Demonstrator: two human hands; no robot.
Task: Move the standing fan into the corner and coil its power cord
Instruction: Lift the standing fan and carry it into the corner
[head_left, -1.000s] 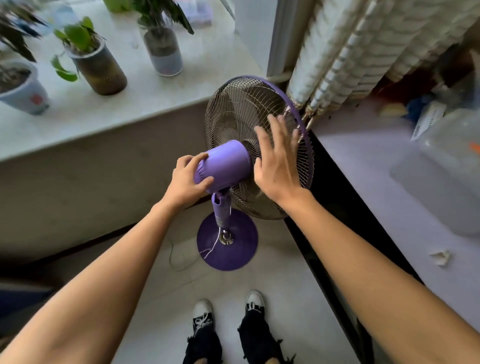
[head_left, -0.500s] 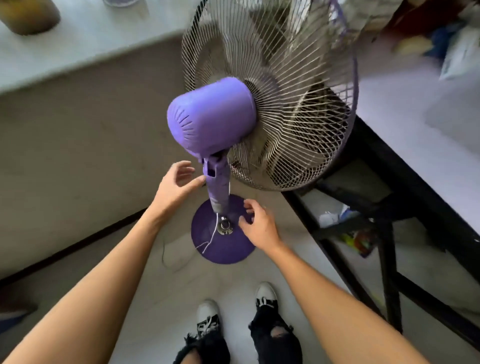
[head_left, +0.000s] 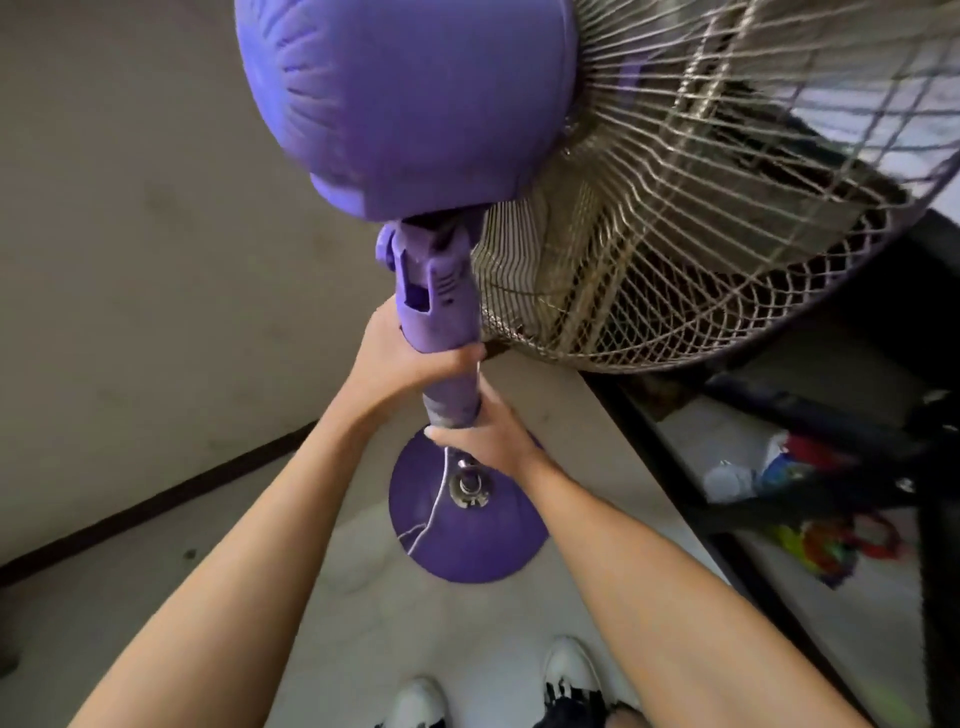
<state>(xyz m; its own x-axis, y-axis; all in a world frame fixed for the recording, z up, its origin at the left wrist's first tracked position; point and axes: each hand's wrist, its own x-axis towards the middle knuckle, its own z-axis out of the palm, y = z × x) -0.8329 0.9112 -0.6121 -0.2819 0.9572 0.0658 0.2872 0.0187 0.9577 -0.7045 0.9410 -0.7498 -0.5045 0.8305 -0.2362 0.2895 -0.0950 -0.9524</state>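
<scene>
The purple standing fan (head_left: 405, 104) fills the upper view, its motor housing close to the camera and its wire grille (head_left: 701, 218) to the right. Both hands hold its purple pole (head_left: 441, 322). My left hand (head_left: 400, 364) grips the pole just under the neck. Lower down, my right hand (head_left: 483, 431) grips the same pole above the round purple base (head_left: 467, 545). A thin white power cord (head_left: 434, 499) runs down from the pole over the base to the floor.
A beige wall (head_left: 156, 260) with a dark skirting strip stands to the left. A black metal table frame (head_left: 779, 441) stands close on the right, with colourful clutter (head_left: 810, 519) under it. My shoes (head_left: 566, 670) stand on the pale tiled floor behind the base.
The camera has dropped much closer to the fan. My left hand left the motor housing and my right hand left the grille; both moved down and closed round the pole.
</scene>
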